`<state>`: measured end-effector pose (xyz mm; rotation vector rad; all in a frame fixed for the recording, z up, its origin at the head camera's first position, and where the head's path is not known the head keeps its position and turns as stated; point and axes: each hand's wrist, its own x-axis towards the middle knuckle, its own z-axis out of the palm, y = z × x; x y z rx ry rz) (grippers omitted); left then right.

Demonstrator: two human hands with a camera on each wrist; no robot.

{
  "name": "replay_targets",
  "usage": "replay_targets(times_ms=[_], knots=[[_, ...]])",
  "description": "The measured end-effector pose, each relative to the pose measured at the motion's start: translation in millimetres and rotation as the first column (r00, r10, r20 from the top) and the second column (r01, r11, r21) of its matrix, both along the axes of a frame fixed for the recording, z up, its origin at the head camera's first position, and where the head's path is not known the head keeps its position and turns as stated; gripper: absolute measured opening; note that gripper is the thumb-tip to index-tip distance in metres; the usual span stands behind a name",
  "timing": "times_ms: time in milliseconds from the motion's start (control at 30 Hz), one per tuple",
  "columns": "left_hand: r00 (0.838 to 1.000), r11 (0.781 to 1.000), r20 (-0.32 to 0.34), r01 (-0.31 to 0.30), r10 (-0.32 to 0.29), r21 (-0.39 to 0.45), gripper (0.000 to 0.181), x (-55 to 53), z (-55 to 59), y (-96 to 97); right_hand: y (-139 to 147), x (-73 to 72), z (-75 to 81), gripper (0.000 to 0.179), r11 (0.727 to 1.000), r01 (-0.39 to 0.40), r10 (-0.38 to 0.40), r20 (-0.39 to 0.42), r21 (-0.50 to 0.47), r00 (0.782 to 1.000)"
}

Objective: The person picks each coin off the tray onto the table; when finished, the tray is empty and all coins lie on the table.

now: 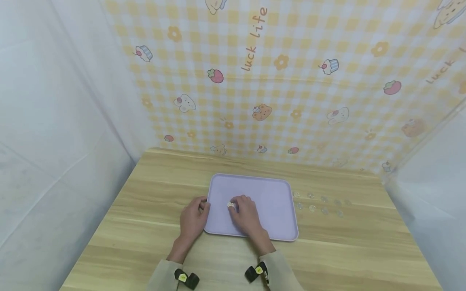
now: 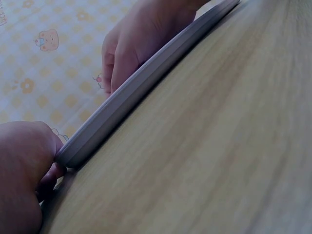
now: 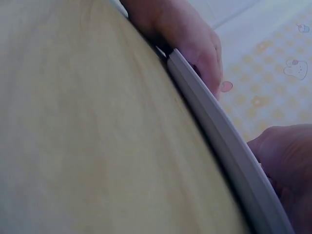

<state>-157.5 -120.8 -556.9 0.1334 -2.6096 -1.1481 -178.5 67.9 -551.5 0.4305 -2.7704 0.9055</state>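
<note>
A shallow lilac tray (image 1: 269, 192) lies flat on the wooden table. At its left side my left hand (image 1: 193, 218) holds the rim, thumb along the top edge and fingers curled beside it. In the left wrist view that hand (image 2: 24, 170) meets the tray's corner, its fingertips partly hidden. Over the tray, left of its middle, my right hand (image 1: 246, 216) pinches a small, clear, round disc (image 1: 231, 205) between thumb and fingers, close to the tray floor. The right wrist view shows this hand (image 3: 287, 156) behind the tray wall (image 3: 222, 136), the disc hidden.
Several similar clear discs, among them one near disc (image 1: 312, 208), lie in two rows on the table right of the tray. A yellow checked cloth (image 1: 276, 89) hangs behind the table (image 1: 153, 202), with white sheeting (image 1: 47, 121) at both sides.
</note>
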Motion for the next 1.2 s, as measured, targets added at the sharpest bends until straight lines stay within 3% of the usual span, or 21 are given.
replay_targets(times_ms=[333,533,900,1200], knots=[[1.000,1.000,-0.014,0.006,-0.006,-0.004,0.025,0.9,0.3,0.6,2,-6.2,10.3,0.017,1.000,-0.010,0.007,0.148,0.023,0.989],[1.000,1.000,-0.024,0.001,-0.001,-0.009,0.024,1.1,0.5,1.1,3,-7.3,9.4,0.010,1.000,-0.013,0.012,0.127,0.008,0.992],[1.000,1.000,-0.014,-0.002,0.002,-0.009,0.024,1.8,-3.9,2.1,12,-6.0,7.9,0.017,0.997,-0.080,0.080,0.182,-0.008,0.980],[1.000,1.000,-0.013,0.006,-0.006,-0.006,0.025,1.1,2.5,1.1,9,-10.1,13.4,0.018,0.995,-0.092,0.085,0.199,0.027,0.976]])
